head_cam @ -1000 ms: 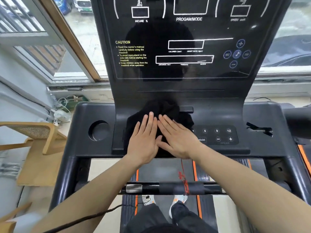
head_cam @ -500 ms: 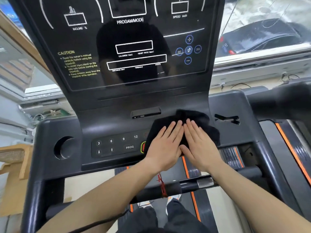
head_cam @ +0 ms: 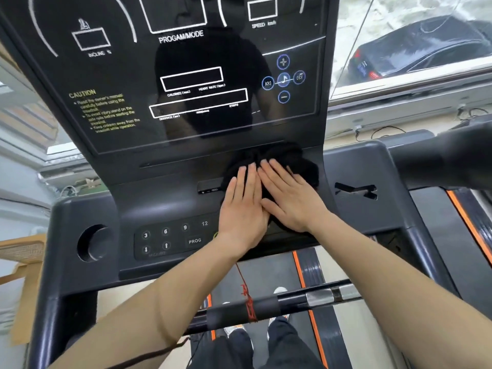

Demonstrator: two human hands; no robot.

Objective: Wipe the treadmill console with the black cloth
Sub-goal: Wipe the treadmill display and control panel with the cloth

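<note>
A dark car (head_cam: 423,49) sits outside the window at upper right; a wooden chair (head_cam: 21,265) stands at lower left.

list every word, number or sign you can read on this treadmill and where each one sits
"PROGAM/MODE": upper display panel, centre
"INCLINE %": under left box
"SPEED km/h": under right box
"CAUTION": yellow heading; the lines beneath are too blurred
"CALORIES", "HEART RATE", "DISTANCE", "STEPS": tiny, barely legible
+, −, note, skip signs: round buttons
"3 6 9 12", "PROG", arrows: lower keypad
</note>
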